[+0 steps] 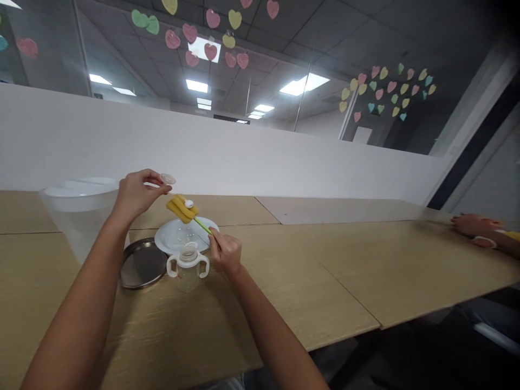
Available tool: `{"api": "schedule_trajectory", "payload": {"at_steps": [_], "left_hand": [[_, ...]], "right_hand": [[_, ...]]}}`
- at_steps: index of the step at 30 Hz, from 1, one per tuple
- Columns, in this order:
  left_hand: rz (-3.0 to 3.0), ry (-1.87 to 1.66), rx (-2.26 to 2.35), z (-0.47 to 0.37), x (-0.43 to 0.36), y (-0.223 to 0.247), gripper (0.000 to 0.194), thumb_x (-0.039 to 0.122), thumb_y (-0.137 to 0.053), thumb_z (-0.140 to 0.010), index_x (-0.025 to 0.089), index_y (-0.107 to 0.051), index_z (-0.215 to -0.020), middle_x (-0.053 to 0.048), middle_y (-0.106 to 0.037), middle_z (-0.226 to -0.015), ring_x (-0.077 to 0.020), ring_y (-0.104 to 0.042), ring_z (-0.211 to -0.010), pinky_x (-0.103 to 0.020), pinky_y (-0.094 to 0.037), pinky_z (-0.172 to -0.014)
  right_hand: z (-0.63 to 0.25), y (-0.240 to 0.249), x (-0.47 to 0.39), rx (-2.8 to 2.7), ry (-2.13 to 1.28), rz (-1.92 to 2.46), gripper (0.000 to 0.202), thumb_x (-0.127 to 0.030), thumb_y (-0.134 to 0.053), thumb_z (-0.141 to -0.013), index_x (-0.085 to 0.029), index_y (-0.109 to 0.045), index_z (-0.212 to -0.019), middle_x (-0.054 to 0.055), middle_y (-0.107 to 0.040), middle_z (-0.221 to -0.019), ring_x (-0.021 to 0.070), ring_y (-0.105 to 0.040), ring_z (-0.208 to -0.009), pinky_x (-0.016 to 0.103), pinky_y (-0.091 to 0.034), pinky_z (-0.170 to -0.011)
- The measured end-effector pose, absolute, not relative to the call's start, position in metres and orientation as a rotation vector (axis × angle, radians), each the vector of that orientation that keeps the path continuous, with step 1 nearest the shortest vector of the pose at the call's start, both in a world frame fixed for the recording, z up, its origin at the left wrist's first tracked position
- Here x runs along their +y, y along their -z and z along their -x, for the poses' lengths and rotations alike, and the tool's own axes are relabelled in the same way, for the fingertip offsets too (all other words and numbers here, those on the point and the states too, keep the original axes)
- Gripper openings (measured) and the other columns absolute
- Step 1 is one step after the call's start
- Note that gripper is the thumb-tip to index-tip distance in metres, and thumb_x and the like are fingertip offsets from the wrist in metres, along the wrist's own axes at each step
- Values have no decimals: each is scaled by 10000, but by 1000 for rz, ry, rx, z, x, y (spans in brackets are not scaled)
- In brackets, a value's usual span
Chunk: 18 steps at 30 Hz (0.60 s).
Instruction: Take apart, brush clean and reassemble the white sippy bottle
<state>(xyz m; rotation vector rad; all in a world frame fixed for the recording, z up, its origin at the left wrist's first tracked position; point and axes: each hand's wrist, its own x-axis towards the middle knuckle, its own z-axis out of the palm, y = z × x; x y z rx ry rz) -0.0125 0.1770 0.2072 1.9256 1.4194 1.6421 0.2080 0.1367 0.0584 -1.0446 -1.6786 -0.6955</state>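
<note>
Between the fingertips of my left hand (140, 189) is a small clear round lid (167, 179), held up above the table. My right hand (226, 250) is closed around the green handle of a bottle brush (182, 208), whose yellow sponge head points up and left, just below the lid. Under the brush lies a white bowl (161, 237) with something clear in it. In front of the bowl stands an uncapped clear baby bottle (188, 271) with two white side handles. A round dark metal tray (142, 265) lies left of the bottle.
A large translucent bucket (77, 216) stands at the left, behind my left forearm. Another person's hands (475, 225) rest on the table (292, 281) at the far right. Behind the table runs a white wall (227, 157) with glass above it.
</note>
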Motion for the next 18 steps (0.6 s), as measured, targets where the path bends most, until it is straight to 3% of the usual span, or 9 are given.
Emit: {"api": "schedule_trajectory", "payload": {"at_steps": [6,9,14,18], "left_hand": [[-1945,-1671,1591,24,164,-214,251,352,-647,-631,162,-600,-787,12,-656,-769,-158,-635,-652,-294,-443,-747],[-2073,-1627,1748,39,173,-209,269,416,-581,-668,181,-628,-791,-2,-643,-660,-210,-634,-729,-361,-410,-808],[-2183,-1236,2032,68,201,-196,228,398,-607,-553,202,-648,-662,-60,-639,-571,-298,-619,-778,-357,-386,-637],[-2079,-928,2132,79,211,-190,172,237,-606,-547,176,-662,-697,-39,-634,-546,-268,-644,-692,-346,-443,-639]], "right_hand": [[-207,-56,139,-1624,631,1122,360,-300,-353,-941,-165,-682,-996,47,-618,-571,105,-512,-481,219,-354,-510],[-207,-56,140,-1530,540,1213,397,-317,-321,-946,-155,-681,-989,50,-621,-588,110,-511,-489,218,-349,-512],[-207,-58,141,-1415,394,1277,437,-385,-313,-941,-148,-680,-966,48,-635,-624,118,-512,-500,219,-348,-521],[-208,-61,142,-1325,287,1259,447,-416,-309,-941,-147,-665,-977,64,-668,-725,132,-558,-575,216,-382,-569]]}}
